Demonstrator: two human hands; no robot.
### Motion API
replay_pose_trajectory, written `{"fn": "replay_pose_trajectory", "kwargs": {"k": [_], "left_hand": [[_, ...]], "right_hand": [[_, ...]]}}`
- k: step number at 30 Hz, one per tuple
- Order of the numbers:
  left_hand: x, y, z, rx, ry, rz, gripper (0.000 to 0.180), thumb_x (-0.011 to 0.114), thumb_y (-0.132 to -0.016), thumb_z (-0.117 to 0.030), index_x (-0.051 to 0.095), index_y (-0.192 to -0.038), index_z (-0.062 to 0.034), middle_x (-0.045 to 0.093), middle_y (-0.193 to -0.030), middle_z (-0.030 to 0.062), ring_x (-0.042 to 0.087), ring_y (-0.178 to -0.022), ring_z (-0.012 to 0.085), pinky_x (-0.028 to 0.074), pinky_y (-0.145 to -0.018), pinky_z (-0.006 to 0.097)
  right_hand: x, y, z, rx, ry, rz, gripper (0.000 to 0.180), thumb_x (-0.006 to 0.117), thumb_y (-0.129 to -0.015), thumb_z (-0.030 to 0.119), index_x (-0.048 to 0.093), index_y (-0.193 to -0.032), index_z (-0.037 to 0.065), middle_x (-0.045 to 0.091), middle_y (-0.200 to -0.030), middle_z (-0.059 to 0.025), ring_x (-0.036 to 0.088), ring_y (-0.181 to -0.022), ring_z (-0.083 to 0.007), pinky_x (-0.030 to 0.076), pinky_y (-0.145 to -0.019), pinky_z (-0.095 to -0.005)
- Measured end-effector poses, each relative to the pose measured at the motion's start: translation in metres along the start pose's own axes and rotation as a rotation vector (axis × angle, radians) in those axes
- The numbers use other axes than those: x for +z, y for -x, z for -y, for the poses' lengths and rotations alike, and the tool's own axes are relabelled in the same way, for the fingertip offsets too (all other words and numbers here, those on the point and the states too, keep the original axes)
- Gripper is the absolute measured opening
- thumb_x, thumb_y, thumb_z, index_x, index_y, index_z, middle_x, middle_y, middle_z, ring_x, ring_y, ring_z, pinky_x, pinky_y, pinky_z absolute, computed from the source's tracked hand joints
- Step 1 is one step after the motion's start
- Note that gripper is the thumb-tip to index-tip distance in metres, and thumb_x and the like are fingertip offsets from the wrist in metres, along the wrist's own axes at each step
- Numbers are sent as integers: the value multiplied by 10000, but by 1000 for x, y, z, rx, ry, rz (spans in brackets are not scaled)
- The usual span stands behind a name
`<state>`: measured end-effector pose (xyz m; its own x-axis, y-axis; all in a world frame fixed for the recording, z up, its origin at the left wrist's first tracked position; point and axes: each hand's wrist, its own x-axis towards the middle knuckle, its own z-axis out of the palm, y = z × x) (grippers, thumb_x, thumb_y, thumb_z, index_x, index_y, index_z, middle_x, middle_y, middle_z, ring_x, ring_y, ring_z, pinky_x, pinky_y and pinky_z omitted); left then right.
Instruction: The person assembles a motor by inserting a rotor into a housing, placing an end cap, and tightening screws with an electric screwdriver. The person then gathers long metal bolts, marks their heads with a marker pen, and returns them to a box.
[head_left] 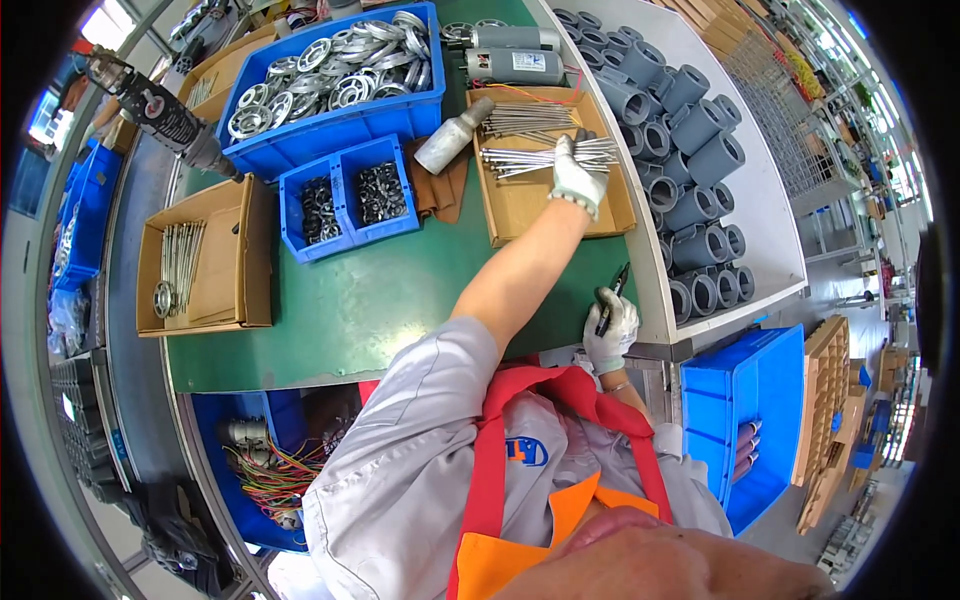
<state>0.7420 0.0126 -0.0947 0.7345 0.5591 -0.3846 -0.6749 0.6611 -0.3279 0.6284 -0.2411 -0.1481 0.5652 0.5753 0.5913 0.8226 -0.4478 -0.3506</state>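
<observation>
My left hand [580, 178], in a white glove, reaches into a shallow cardboard box [510, 222] and is closed around a bundle of long thin metal rods [520, 162]. More such rods [525, 120] lie behind the bundle in the same box. By the table's right edge, my right hand [612, 335], also gloved, is closed around a slim black pen-shaped tool [619, 282]. Which tool it is cannot be made out.
A blue bin [310, 148] holds metal rings; a blue two-part bin [345, 240] holds small dark parts. Another cardboard box [258, 255] with rods stands left, below a hanging power driver [160, 115]. Grey cylinders [690, 205] fill a white-walled tray [765, 275]. Motors [515, 66] lie behind.
</observation>
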Motion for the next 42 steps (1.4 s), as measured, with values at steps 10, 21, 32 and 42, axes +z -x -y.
{"fn": "replay_pose_trajectory", "kwargs": {"k": [10,21,32,42], "left_hand": [[-39,-24,-21,-38,-193,-80,622,426,-936,-588,465,-1334,-111,491,-1356,123,477,-1217,291,362,-1069,470],[-23,5,-53,-421,-570,-161,650,409,-969,-443,297,-1439,-7,296,-1495,239,350,-1354,400,296,-1119,513],[46,155,-115,-209,-1675,616,366,565,-948,-297,618,-1100,31,679,-962,129,657,-826,211,554,-761,352],[141,301,-479,1310,-2147,-396,320,575,-923,-325,697,-1017,-45,701,-791,118,685,-726,228,537,-700,348]], "right_hand": [[3,-2,-1,-17,-6,-14,334,649,-784,121,612,-1113,160,595,-954,-108,571,-909,-317,430,-813,-444],[6,1,-1,-13,9,-4,311,643,-799,152,614,-1109,144,598,-958,-113,569,-918,-323,437,-836,-451],[8,9,0,125,-196,6,333,618,-841,132,599,-1152,14,621,-1077,-160,608,-983,-314,479,-885,-402],[-8,-14,-1,324,-484,-9,422,550,-952,100,437,-1343,-13,494,-1359,-159,482,-1241,-271,375,-1057,-376]]}}
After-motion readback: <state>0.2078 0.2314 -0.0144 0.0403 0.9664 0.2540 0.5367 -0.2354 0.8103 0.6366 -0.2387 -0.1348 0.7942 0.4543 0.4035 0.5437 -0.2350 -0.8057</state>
